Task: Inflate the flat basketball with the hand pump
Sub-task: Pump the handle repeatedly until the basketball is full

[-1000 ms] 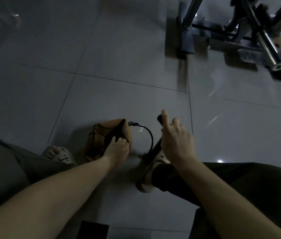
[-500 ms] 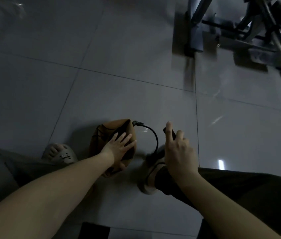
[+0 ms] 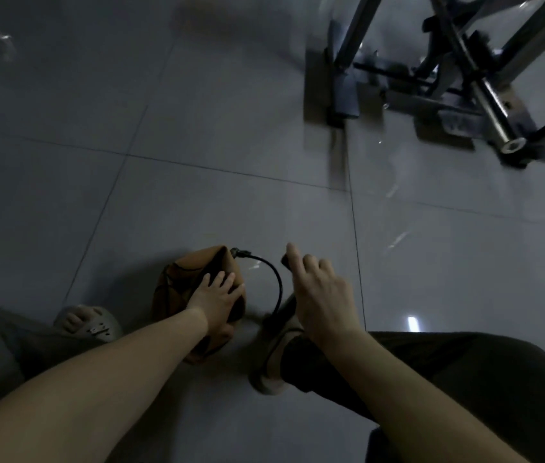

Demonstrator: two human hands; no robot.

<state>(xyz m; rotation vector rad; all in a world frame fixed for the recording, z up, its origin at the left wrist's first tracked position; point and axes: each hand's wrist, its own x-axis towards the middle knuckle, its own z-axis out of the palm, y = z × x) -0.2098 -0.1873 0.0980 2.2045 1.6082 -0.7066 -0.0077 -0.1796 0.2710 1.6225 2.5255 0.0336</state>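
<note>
Flat basketball (image 3: 181,275) on the floor (image 3: 197,128) at 6 o'clock, left grip (image 3: 216,300) spread flat on it. My right grip (image 3: 323,295) curls round the pump handle (image 3: 285,260); I'd pump full straight strokes, keeping the hose (image 3: 280,289) unkinked.

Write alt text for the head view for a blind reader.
A left hand presses a crumpled orange-brown basketball on grey floor tiles; the right hand grips a black hand pump, linked by a thin black hose.

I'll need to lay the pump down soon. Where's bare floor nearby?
Bare tiles stretch ahead of the basketball, short of the metal frame, and right of the right hand. Crowded between sandal and shoe: hose, pump, left hand.
</note>
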